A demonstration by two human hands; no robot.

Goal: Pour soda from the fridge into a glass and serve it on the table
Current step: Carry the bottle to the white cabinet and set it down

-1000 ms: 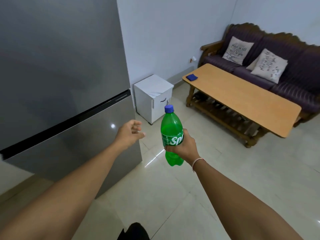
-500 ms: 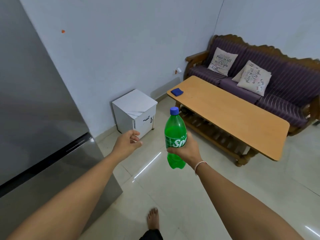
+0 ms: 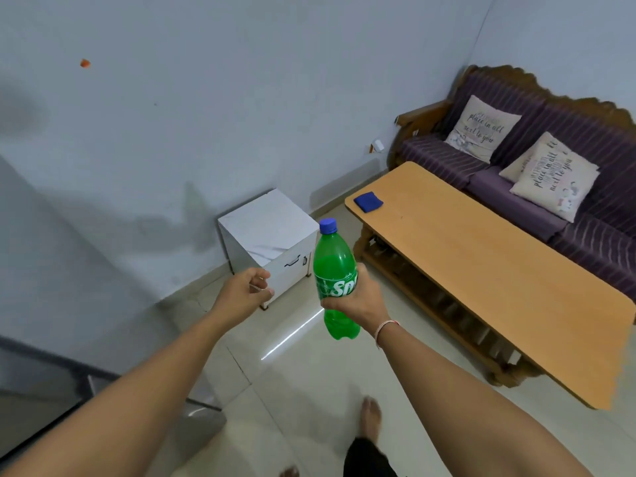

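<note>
My right hand (image 3: 358, 297) grips a green soda bottle (image 3: 334, 259) with a blue cap around its label, holding it upright over the floor. My left hand (image 3: 246, 292) hovers just left of the bottle with its fingers loosely curled and nothing in them. The grey fridge (image 3: 38, 304) stands closed at the left edge of the view. A long wooden table (image 3: 481, 266) lies to the right of the bottle. No glass is in view.
A small white cabinet (image 3: 268, 232) stands against the wall behind my hands. A blue cloth (image 3: 368, 202) lies on the table's far corner. A purple sofa (image 3: 516, 187) with cushions sits beyond the table. My bare foot (image 3: 371, 416) is on the tiled floor.
The view has swung right, away from the fridge toward the table. Both hands keep their pose, and the bottle stays in my right hand. A foot has stepped into view.
</note>
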